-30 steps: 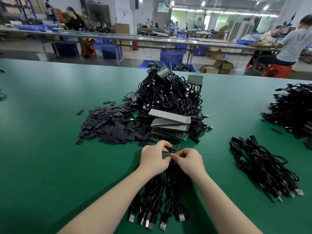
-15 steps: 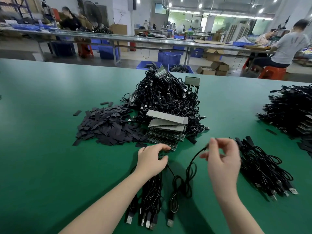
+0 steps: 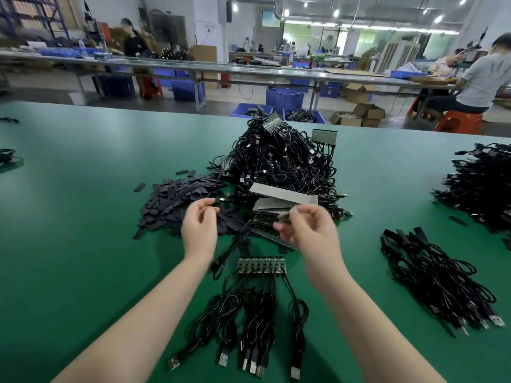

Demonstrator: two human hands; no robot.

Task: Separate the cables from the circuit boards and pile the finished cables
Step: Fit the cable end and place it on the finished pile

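My right hand (image 3: 307, 230) is raised above the table and pinches one end of a loose black cable (image 3: 229, 251). The cable hangs down and left toward the table; the pinch itself is blurred. My left hand (image 3: 200, 230) is raised beside the pile of flat black sleeves (image 3: 182, 197) and pinches a small dark piece (image 3: 220, 200), apparently a sleeve. Below the hands a narrow circuit board (image 3: 261, 265) lies on the table, with several black cables (image 3: 257, 322) still joined to it and their USB plugs pointing toward me.
Behind the hands are a stack of boards (image 3: 282, 200) and a tall heap of cables on boards (image 3: 282, 161). A pile of finished cables (image 3: 437, 275) lies to the right, with another heap (image 3: 481, 183) beyond it. The table (image 3: 83, 244) is green. People work at benches behind.
My left hand has let go of the board and risen toward the sleeve pile. My right hand has lifted the freed cable higher and toward the middle. The board now lies uncovered on the table.
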